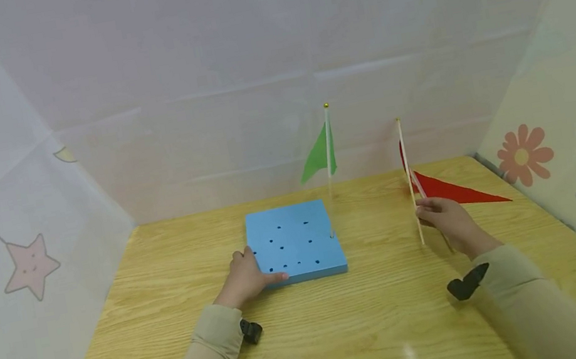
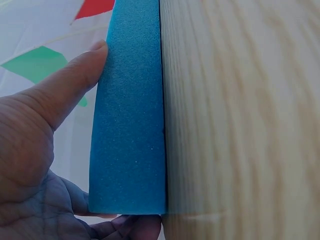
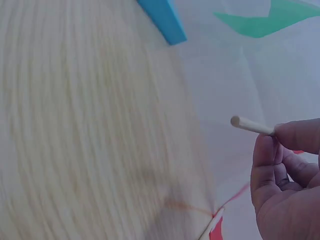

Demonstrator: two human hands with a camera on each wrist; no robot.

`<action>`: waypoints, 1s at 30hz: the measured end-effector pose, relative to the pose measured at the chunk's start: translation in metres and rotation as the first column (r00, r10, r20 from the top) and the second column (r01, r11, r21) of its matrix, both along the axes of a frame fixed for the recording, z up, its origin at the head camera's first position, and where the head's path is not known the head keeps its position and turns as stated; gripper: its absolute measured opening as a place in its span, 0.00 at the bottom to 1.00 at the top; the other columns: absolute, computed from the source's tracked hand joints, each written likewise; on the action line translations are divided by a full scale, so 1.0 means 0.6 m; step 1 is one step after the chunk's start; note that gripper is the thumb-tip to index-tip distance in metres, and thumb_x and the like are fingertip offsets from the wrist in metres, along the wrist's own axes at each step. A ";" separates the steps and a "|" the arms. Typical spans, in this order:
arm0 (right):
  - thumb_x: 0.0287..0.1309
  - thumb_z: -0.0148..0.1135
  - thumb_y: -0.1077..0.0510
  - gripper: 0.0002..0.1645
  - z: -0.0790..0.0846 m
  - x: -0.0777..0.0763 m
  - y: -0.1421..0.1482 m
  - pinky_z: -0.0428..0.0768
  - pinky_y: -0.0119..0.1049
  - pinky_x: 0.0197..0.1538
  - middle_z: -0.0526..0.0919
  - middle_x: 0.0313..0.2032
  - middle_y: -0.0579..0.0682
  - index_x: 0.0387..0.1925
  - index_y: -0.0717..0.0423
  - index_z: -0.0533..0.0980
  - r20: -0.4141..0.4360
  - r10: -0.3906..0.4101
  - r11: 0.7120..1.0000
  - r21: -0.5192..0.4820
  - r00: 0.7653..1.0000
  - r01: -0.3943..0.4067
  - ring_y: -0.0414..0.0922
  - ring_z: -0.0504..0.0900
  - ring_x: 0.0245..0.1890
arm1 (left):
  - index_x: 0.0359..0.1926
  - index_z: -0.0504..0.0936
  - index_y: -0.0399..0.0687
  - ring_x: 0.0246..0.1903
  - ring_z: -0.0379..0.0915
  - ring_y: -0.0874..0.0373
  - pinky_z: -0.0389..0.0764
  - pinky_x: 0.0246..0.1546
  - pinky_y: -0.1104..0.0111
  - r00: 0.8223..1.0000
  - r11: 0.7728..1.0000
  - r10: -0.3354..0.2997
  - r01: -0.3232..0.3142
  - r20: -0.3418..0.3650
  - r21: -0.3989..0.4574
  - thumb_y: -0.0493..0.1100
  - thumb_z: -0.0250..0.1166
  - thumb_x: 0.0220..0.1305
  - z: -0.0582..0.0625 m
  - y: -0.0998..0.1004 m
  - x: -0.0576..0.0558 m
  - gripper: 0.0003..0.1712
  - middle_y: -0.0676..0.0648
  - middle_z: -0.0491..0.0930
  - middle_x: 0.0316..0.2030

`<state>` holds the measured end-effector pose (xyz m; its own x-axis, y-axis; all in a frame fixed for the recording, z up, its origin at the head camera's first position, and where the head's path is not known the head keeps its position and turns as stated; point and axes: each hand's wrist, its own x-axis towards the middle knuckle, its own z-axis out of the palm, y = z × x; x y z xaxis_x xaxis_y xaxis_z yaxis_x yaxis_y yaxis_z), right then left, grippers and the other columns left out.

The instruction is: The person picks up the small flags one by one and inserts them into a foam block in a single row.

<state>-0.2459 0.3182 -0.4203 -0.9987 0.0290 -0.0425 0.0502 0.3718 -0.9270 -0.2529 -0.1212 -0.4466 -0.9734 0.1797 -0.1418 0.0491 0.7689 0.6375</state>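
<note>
My left hand [image 1: 244, 277] grips the near left corner of a blue foam board [image 1: 288, 214] with small holes in its top. In the left wrist view the thumb lies along the board's edge and the fingers bend round its side. A green pennant flag [image 1: 320, 155] stands upright in a hole near the board's right edge. To the right, my right hand [image 1: 452, 225] pinches the wooden stick [image 1: 419, 224] of a red flag, held upright. The stick's lower end sticks out below the fingertips in the right wrist view. Its cloth is mostly hidden behind the stick.
Another red pennant flag [image 1: 455, 189] lies on the table at the right, its stick passing behind the right hand. The wooden table [image 1: 315, 340] meets pale cloth walls [image 1: 221, 121] at its back and sides.
</note>
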 end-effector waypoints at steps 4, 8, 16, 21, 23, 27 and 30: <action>0.79 0.52 0.62 0.30 0.003 0.000 -0.016 0.80 0.29 0.55 0.75 0.50 0.52 0.70 0.80 0.59 -0.041 -0.008 0.997 -0.075 0.999 0.005 0.33 0.78 0.45 | 0.78 0.48 0.23 0.70 0.57 0.28 0.68 0.65 0.41 1.000 1.000 0.000 0.000 0.003 -0.001 0.62 0.80 0.54 0.000 0.000 -0.001 0.72 0.20 0.53 0.71; 0.78 0.52 0.64 0.28 0.007 0.002 -0.035 0.80 0.24 0.52 0.75 0.47 0.48 0.69 0.80 0.60 -0.079 -0.010 0.990 -0.138 0.997 -0.001 0.34 0.78 0.45 | 0.77 0.48 0.23 0.70 0.57 0.28 0.68 0.65 0.41 1.000 1.000 -0.002 0.002 0.001 -0.004 0.63 0.80 0.53 0.000 0.000 -0.001 0.72 0.20 0.53 0.71; 0.79 0.52 0.64 0.25 0.017 0.011 -0.074 0.79 0.25 0.53 0.74 0.44 0.49 0.67 0.78 0.63 -0.117 0.005 0.983 -0.180 0.993 -0.026 0.35 0.78 0.44 | 0.77 0.49 0.22 0.70 0.57 0.28 0.68 0.65 0.42 1.000 1.000 -0.002 0.002 0.000 -0.009 0.63 0.80 0.53 0.001 0.000 -0.001 0.72 0.19 0.53 0.71; 0.78 0.55 0.63 0.23 0.020 0.015 -0.100 0.80 0.26 0.53 0.74 0.44 0.50 0.64 0.75 0.66 -0.162 0.022 0.975 -0.213 0.987 -0.057 0.36 0.78 0.44 | 0.77 0.49 0.22 0.69 0.58 0.28 0.69 0.65 0.42 1.000 1.000 -0.001 0.001 -0.004 -0.015 0.63 0.80 0.53 -0.002 -0.002 -0.001 0.72 0.19 0.54 0.71; 0.77 0.55 0.64 0.19 0.023 0.017 -0.113 0.80 0.26 0.52 0.74 0.43 0.50 0.61 0.74 0.67 -0.205 0.013 0.971 -0.230 0.979 -0.061 0.37 0.78 0.44 | 0.77 0.49 0.22 0.70 0.58 0.28 0.69 0.65 0.42 1.000 1.000 -0.003 0.003 -0.003 -0.012 0.63 0.80 0.53 -0.003 -0.003 -0.001 0.72 0.19 0.53 0.71; 0.76 0.53 0.69 0.12 0.033 0.021 -0.138 0.80 0.26 0.50 0.74 0.42 0.47 0.56 0.69 0.68 -0.326 -0.038 0.969 -0.243 0.945 -0.045 0.37 0.78 0.42 | 0.77 0.49 0.22 0.70 0.57 0.28 0.69 0.65 0.41 1.000 1.000 -0.006 0.006 -0.008 -0.005 0.64 0.80 0.53 -0.004 -0.003 -0.002 0.72 0.19 0.53 0.71; 0.75 0.53 0.70 0.09 0.041 0.023 -0.157 0.79 0.25 0.49 0.73 0.41 0.48 0.53 0.67 0.68 -0.421 -0.080 0.975 -0.223 0.903 -0.017 0.37 0.78 0.41 | 0.77 0.49 0.22 0.69 0.58 0.28 0.69 0.64 0.42 1.000 1.000 -0.006 0.006 -0.012 -0.008 0.64 0.80 0.53 -0.005 -0.002 -0.002 0.72 0.19 0.54 0.71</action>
<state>-0.2319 0.2239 -0.3959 -0.9209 0.0997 0.3768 -0.3582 0.1644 -0.9191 -0.2543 -0.1223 -0.4494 -0.9739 0.1849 -0.1314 0.0617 0.7734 0.6309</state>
